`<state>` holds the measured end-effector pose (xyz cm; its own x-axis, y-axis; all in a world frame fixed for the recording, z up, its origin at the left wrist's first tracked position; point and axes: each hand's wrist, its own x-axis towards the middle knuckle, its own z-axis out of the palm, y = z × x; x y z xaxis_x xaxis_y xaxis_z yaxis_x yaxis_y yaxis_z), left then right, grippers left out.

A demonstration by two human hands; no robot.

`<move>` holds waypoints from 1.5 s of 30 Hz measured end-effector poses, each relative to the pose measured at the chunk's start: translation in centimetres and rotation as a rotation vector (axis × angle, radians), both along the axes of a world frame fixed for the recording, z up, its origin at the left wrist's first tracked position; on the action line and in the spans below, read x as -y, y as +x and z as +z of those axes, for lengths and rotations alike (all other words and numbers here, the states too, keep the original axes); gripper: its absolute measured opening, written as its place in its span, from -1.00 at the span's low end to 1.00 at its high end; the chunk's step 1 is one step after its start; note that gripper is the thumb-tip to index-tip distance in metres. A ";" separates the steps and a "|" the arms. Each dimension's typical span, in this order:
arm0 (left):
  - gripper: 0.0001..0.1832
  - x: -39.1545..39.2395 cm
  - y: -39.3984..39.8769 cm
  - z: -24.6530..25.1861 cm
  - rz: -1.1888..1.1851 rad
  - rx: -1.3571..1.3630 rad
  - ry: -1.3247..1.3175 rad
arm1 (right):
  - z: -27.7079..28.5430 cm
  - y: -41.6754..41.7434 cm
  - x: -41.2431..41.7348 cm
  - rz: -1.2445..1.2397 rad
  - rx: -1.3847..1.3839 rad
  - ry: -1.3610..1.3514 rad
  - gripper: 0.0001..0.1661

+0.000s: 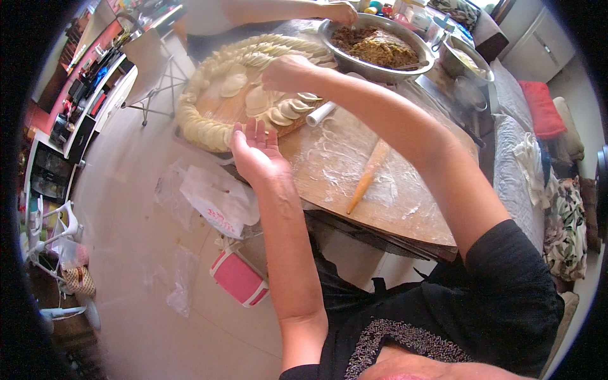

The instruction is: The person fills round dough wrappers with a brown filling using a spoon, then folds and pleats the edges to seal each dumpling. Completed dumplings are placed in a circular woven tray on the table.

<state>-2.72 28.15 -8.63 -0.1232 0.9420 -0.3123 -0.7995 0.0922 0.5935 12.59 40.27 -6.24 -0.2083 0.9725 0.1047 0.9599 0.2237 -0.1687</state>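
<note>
My left hand (260,154) is held palm up at the near edge of the wooden board (213,102), fingers extended and nothing on the palm. My right hand (289,73) hovers over the middle of the board with its fingers curled down; its fingertips are hidden, so whether it holds anything is unclear. Rows of folded dumplings (202,126) curve along the board's rim. Flat round dough wrappers (257,99) lie under and beside my right hand, with a fanned row of wrappers (287,111) nearby. Beyond sits a metal bowl of filling (380,45).
A tapered wooden rolling pin (368,178) rests on the floured tabletop (327,164), near a white cylinder (321,114). Another person's hand (341,12) is at the bowl's rim. A smaller metal bowl (468,59) stands right. Plastic bags (218,199) and a pink-and-white box (240,277) are below.
</note>
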 end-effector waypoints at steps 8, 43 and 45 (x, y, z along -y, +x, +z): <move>-0.59 -0.2 0.4 0.0 0.018 0.039 -0.024 | -0.6 -3.8 -1.1 -0.159 0.048 -0.007 -0.65; -0.75 1.8 12.9 0.2 -0.664 -0.050 0.123 | 0.8 24.2 12.8 -0.453 -0.160 0.370 -0.67; -0.73 1.8 13.1 0.6 -0.647 -0.113 0.112 | 1.1 24.5 12.4 -0.433 -0.083 0.476 -0.66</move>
<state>10.42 26.35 -8.01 0.4515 0.8631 -0.2264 -0.5362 0.4652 0.7043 37.04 27.84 -5.18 0.2198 0.8099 0.5438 0.9681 -0.1123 -0.2241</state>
